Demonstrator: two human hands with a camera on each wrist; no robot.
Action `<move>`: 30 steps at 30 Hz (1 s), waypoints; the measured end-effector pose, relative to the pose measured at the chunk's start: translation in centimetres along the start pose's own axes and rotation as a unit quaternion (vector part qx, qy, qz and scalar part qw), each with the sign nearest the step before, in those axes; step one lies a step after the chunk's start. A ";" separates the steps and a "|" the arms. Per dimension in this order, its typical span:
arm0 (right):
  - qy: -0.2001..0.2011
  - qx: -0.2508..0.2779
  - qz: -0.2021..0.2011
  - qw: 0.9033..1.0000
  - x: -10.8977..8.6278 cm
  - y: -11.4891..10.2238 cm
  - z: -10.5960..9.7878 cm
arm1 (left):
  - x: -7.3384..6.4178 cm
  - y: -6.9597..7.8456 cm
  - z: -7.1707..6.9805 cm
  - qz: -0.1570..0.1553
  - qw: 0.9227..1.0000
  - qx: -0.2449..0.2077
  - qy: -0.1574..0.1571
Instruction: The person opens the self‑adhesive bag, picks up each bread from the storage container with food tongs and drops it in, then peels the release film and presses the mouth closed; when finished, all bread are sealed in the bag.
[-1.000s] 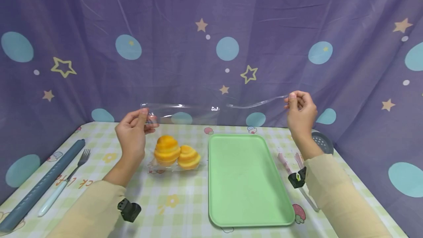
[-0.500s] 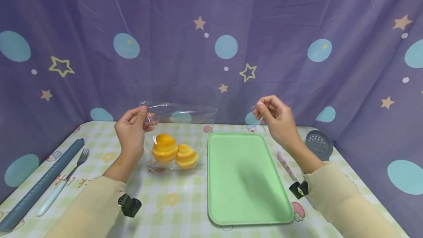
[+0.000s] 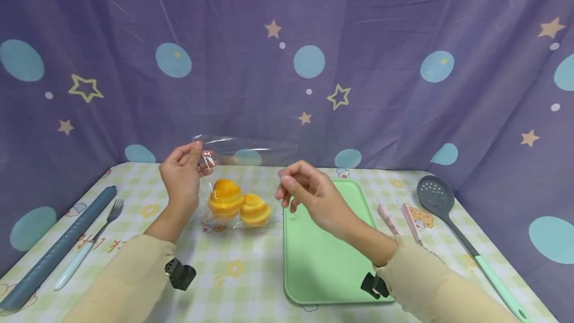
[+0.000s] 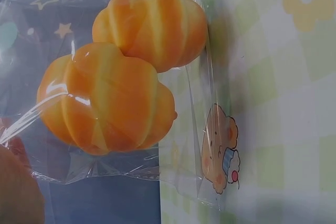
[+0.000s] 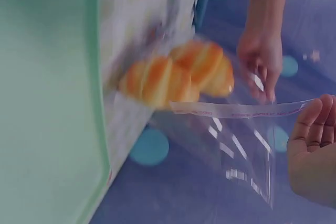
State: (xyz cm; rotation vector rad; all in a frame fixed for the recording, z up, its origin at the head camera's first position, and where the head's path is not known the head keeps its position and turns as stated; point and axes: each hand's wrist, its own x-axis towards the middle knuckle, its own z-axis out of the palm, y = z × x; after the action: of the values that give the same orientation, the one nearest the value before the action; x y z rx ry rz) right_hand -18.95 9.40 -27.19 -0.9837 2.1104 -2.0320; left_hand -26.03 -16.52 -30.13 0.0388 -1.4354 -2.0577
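My left hand (image 3: 181,171) pinches the upper left corner of a clear plastic bag (image 3: 269,149), which hangs with its bottom close over the tablecloth. Inside the bag are two orange-yellow ridged bread rolls (image 3: 225,199), the larger one on the left; the left wrist view shows both rolls (image 4: 105,103) through the film. My right hand (image 3: 316,196) is over the tray's back left part, to the right of the bag. Between its thumb and fingers it pinches a narrow clear strip (image 5: 226,110) with small red print, plain in the right wrist view and hardly visible from the head.
A light green tray (image 3: 332,268) lies under the right forearm. To the left are a fork (image 3: 85,253) and a long blue-grey bar (image 3: 58,248). On the right lie a skimmer (image 3: 436,193) and pink-patterned tong-like pieces (image 3: 411,221). A purple curtain (image 3: 242,19) hangs behind.
My right hand has come from the far right, leftward and down, to beside the bag, bringing the strip with it. The left hand and the bag have hardly moved.
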 end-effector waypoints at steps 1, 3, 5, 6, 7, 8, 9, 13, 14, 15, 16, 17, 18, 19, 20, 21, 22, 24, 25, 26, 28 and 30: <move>-0.009 0.006 0.002 1.000 0.0 0.2 0.5 | 0.0 0.0 0.0 0.001 1.000 0.000 0.000; -0.024 0.013 0.003 1.000 0.1 0.6 1.2 | 0.0 0.0 0.0 0.004 1.000 0.004 -0.002; -0.035 0.015 0.009 0.999 0.0 1.3 1.8 | -0.1 -0.1 0.1 0.004 1.000 0.002 -0.005; -0.040 0.016 0.013 0.999 0.0 1.7 2.0 | -0.1 -0.1 0.1 0.004 1.000 0.000 -0.006; -0.044 0.014 0.018 0.999 -0.1 2.2 2.2 | -0.1 -0.1 0.1 0.005 1.000 0.000 -0.006; -0.047 0.013 0.026 0.998 -0.2 2.6 2.4 | -0.1 -0.1 0.1 0.005 1.000 -0.001 -0.007; -0.049 0.012 0.034 0.998 -0.3 3.1 2.6 | -0.1 -0.1 0.1 0.006 1.000 -0.001 -0.007; -0.052 0.015 0.074 0.996 -0.7 4.8 3.4 | -0.1 -0.1 0.1 0.009 1.000 0.000 -0.007; -0.052 0.017 0.085 0.995 -0.8 5.3 3.6 | -0.1 -0.1 0.0 0.010 1.000 0.001 -0.007; -0.053 0.017 0.096 0.994 -0.8 5.7 3.7 | -0.1 -0.1 0.0 0.011 1.000 0.002 -0.007; -0.054 0.017 0.106 0.993 -0.9 6.1 3.9 | -0.1 -0.2 0.0 0.012 1.000 0.002 -0.007; -0.054 0.017 0.117 0.992 -1.0 6.5 4.0 | -0.1 -0.2 0.0 0.014 1.000 0.002 -0.007; -0.053 0.016 0.128 0.990 -1.0 6.8 4.0 | 0.0 -0.3 0.0 0.015 1.000 0.003 -0.007; -0.052 0.016 0.140 0.989 -1.0 7.2 4.1 | 0.0 -0.3 0.0 0.016 1.000 0.004 -0.007; -0.051 0.015 0.150 0.987 -1.1 7.5 4.1 | 0.0 -0.3 0.0 0.017 1.000 0.004 -0.007; -0.050 0.014 0.160 0.986 -1.1 7.8 4.2 | 0.0 -0.3 0.0 0.017 1.000 0.004 -0.007; -0.048 0.015 0.169 0.984 -1.2 8.1 4.2 | 0.0 -0.3 0.0 0.017 1.000 0.003 -0.008; -0.048 0.023 0.184 0.981 -1.3 8.6 4.2 | 0.0 -0.3 0.0 0.014 1.000 0.002 -0.008; -0.049 0.029 0.189 0.980 -1.3 8.7 4.2 | 0.0 -0.2 0.0 0.013 1.000 0.003 -0.007; -0.051 0.038 0.191 0.980 -1.2 8.8 4.2 | 0.0 -0.2 0.0 0.012 1.000 0.002 -0.007; -0.056 0.058 0.189 0.979 -1.0 8.9 4.4 | 0.0 -0.2 0.0 0.011 1.000 0.002 -0.006; -0.062 0.079 0.178 0.979 -0.6 8.8 4.6 | 0.0 -0.2 -0.1 0.012 1.000 0.003 -0.006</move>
State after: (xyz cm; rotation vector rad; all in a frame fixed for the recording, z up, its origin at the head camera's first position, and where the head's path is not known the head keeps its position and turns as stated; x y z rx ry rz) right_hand -19.94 5.05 -36.05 -0.6359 1.8680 -1.8707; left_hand -26.08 -16.50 -30.35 0.0127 -1.4422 -2.0383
